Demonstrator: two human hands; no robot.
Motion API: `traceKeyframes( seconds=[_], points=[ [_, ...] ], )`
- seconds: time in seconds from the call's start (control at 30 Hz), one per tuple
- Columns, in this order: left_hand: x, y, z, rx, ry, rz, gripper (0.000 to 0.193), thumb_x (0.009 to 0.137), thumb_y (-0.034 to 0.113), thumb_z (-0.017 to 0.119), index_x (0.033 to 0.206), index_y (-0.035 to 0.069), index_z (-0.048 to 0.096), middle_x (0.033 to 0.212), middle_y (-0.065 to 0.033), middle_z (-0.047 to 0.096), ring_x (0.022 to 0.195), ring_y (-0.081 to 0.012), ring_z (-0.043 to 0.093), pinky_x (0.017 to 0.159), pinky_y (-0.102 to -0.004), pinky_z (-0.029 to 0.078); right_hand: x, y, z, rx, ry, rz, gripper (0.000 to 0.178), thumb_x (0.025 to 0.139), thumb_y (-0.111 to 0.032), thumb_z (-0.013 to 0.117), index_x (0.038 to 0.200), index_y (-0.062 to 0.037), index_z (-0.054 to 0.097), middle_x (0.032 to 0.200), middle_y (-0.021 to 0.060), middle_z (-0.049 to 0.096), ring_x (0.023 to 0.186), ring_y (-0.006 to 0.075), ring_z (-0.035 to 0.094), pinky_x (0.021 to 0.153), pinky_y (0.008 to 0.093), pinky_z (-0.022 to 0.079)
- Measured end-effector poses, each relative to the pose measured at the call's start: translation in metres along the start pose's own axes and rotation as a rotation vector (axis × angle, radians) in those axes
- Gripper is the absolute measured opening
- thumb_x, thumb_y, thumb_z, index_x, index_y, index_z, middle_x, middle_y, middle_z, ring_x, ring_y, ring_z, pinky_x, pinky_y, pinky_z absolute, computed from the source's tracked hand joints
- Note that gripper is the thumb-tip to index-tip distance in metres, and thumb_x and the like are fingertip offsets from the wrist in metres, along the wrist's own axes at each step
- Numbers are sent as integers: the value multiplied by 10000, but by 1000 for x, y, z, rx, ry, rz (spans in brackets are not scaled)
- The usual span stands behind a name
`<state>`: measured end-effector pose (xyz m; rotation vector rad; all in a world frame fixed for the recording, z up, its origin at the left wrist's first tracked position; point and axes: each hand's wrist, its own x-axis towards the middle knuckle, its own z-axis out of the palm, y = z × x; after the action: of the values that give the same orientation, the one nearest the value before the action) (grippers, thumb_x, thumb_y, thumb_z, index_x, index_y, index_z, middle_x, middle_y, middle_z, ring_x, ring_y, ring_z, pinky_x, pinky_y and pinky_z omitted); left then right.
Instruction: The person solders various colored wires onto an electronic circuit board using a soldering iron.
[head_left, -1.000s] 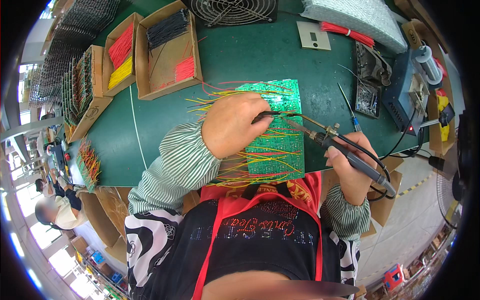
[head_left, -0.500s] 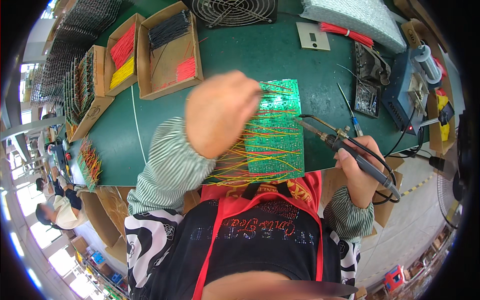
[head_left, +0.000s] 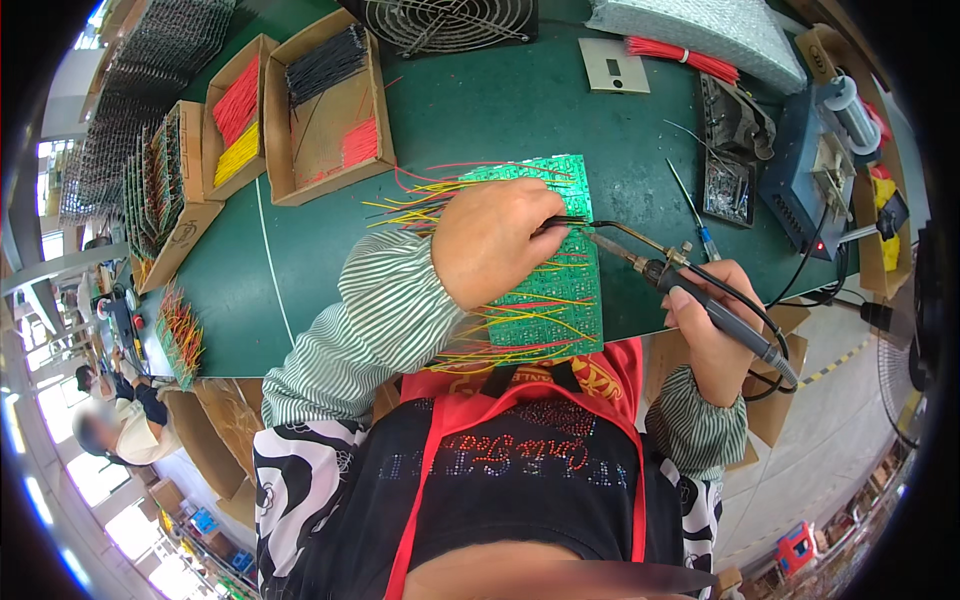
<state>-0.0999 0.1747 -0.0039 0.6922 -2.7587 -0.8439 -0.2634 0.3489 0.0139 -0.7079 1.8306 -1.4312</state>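
Note:
A green circuit board panel lies on the table in front of me, with rows of red and yellow wires trailing off its left side. Over its upper half, my left hand is closed in a pinch on several thin black wires, whose ends reach the board's right part. My right hand grips the dark handle of a soldering iron at the right. A thin curved tube runs along the iron. Its tip is close to the wire ends; whether they touch I cannot tell.
Cardboard boxes of black and red wires and of red and yellow wires stand at the back left. A fan is behind. To the right are a blue-handled tool, a tray of small metal parts and a blue soldering unit.
My left hand, blurred before, has moved right and slightly down over the board, bringing black wires near the iron's tip. The right hand with the iron has barely moved.

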Motion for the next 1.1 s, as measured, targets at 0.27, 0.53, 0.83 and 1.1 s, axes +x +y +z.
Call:
traceKeyframes(
  seconds=[0.27,0.53,0.83,1.1],
  points=[
    [0,1,1,-7,7,-7,152,765,172,638,801,26,618,762,-100,595,681,-281,589,605,-368,468,-2,-4,-3,26,-1,-13,181,709,-22,662,859,28,574,690,60,616,590,77,560,550,206,448],
    [-3,1,-3,-10,6,-4,155,783,180,626,820,30,618,787,-109,599,717,-293,591,628,-371,471,-13,-6,-9,-10,9,-35,190,701,-12,665,862,33,575,704,56,610,608,82,564,571,210,455],
    [-53,-2,-54,118,181,-114,112,805,147,590,871,57,600,810,-109,615,770,-307,586,668,-392,463,-33,0,0,21,-28,-29,189,697,-44,706,838,15,595,711,38,620,628,81,576,591,218,464],
    [-81,-7,-29,-102,-20,-207,171,792,153,647,862,5,599,754,-118,596,637,-248,574,528,-321,445,-35,3,25,-41,-195,-65,184,695,-68,710,822,6,599,703,44,629,608,72,574,568,221,469]
  ],
)
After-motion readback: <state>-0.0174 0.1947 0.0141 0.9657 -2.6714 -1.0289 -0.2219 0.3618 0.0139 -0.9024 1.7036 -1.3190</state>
